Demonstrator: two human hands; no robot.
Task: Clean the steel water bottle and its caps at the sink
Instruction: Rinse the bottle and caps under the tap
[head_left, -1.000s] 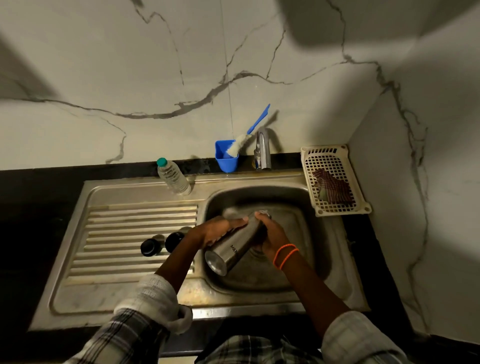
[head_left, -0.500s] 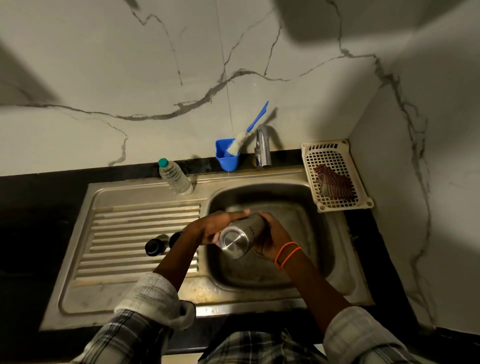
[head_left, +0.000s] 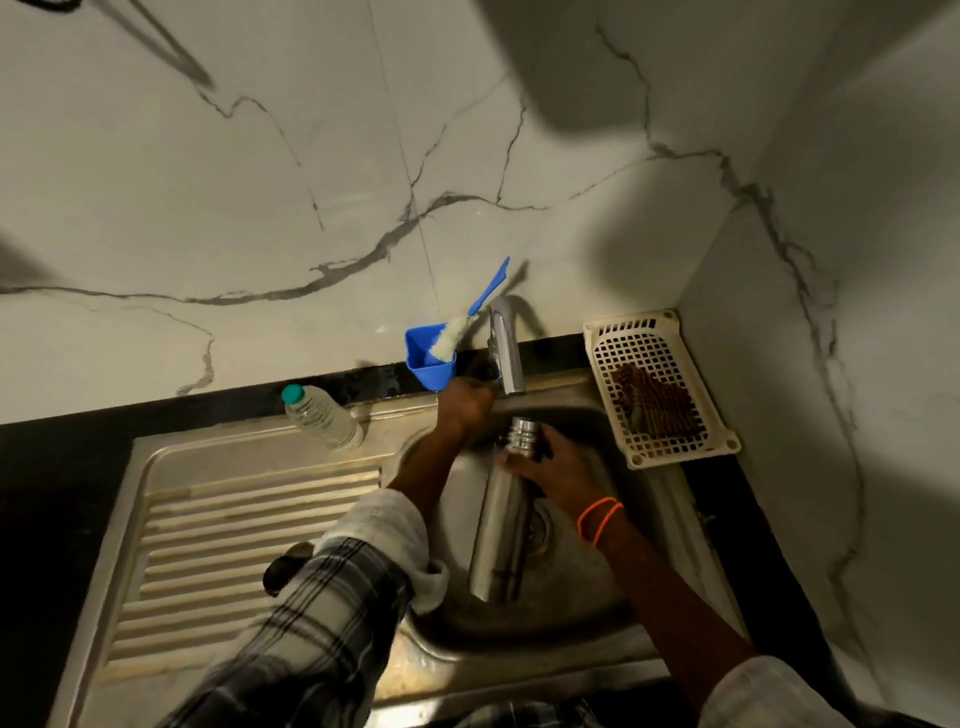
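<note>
The steel water bottle (head_left: 500, 525) stands upright over the sink basin (head_left: 582, 597), its threaded open mouth right under the tap spout (head_left: 506, 345). My right hand (head_left: 553, 462) grips the bottle just below the neck. My left hand (head_left: 465, 405) reaches to the base of the tap, its fingers hidden at the tap's left side. One black cap (head_left: 283, 571) shows on the ribbed drainboard (head_left: 249, 535), mostly covered by my left sleeve.
A blue cup (head_left: 428, 364) with a blue-handled bottle brush (head_left: 475, 312) stands left of the tap. A clear plastic bottle with a green cap (head_left: 322, 415) sits at the sink's back edge. A cream basket (head_left: 657, 389) with a brown scrubber sits at the right.
The bottle went from lying tilted in both hands to upright under the tap. My left hand let go of it and reached to the tap.
</note>
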